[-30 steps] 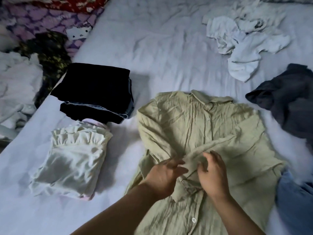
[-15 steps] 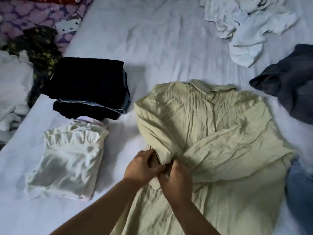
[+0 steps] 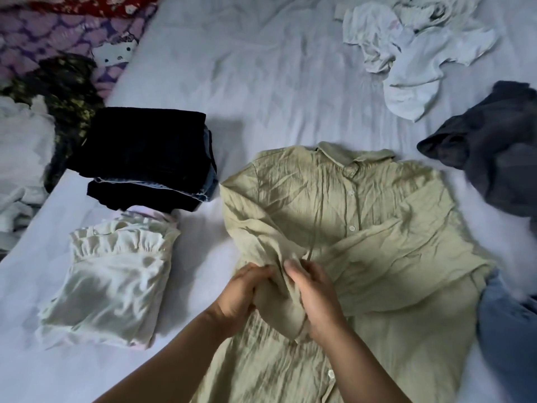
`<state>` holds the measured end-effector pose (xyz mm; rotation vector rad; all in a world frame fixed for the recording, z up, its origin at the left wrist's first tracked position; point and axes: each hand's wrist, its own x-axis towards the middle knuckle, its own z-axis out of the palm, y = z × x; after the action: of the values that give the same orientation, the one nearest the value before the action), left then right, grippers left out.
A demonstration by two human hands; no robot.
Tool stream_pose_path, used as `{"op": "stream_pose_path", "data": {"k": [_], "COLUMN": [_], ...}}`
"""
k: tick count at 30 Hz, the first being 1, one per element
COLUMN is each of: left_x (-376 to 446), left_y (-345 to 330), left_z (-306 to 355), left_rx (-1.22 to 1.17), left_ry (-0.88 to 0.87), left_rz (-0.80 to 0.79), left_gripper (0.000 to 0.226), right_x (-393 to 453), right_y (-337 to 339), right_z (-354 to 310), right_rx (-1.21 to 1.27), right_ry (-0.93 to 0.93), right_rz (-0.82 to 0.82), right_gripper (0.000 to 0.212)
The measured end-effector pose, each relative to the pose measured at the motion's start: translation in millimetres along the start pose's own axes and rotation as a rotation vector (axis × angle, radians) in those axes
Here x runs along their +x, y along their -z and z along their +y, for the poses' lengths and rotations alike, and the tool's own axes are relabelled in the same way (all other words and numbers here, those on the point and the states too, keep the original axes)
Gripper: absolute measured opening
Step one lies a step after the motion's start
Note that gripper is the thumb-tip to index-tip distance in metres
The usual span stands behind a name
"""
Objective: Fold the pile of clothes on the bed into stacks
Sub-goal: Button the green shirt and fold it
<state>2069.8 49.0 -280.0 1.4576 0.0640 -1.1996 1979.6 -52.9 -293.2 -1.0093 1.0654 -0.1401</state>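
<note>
From the head view, a pale green shirt (image 3: pixel 348 228) is lying face up on the white bed (image 3: pixel 247 68), collar pointing away from the person and its long axis running from the collar down toward the person's body. Both hands are working at the shirt's middle, left of the button line: the left hand (image 3: pixel 241 298) is curling its fingers around a bunched sleeve end, and the right hand (image 3: pixel 315 298) is gripping the same bunch of cloth from the other side, so the two hands are almost touching. The right sleeve is already lying folded across the chest, slanting down toward the hands. The sleeve being handled is coming off the shirt's left edge, so the left hand is sitting nearer that shoulder, and laying the sleeve flat will probably mean carrying it rightward across the body of the shirt. To the left of the shirt, a dark folded stack (image 3: pixel 148 158) is sitting just behind a cream folded stack (image 3: pixel 113 277), both close beside the shirt. Still unfolded, a grey garment (image 3: pixel 491 158) is lying at the right, white clothes (image 3: pixel 412 53) are heaped at the far right, and blue cloth (image 3: pixel 508 338) is touching the shirt's lower right edge.
</note>
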Motion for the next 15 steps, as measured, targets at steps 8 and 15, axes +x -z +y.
{"op": "stream_pose_path", "data": {"k": [8, 15], "left_x": [29, 36], "left_y": [-9, 20], "left_z": [-8, -21], "left_rx": [1.129, 1.642], "left_ry": [-0.2, 0.31], "left_rz": [-0.042, 0.309], "left_gripper": [0.092, 0.087], "right_x": [9, 10], "right_y": [79, 154], "right_z": [-19, -14], "right_rx": [-0.411, -0.841], "right_ry": [0.156, 0.084], "right_rz": [0.299, 0.445], "right_gripper": [0.015, 0.025]}}
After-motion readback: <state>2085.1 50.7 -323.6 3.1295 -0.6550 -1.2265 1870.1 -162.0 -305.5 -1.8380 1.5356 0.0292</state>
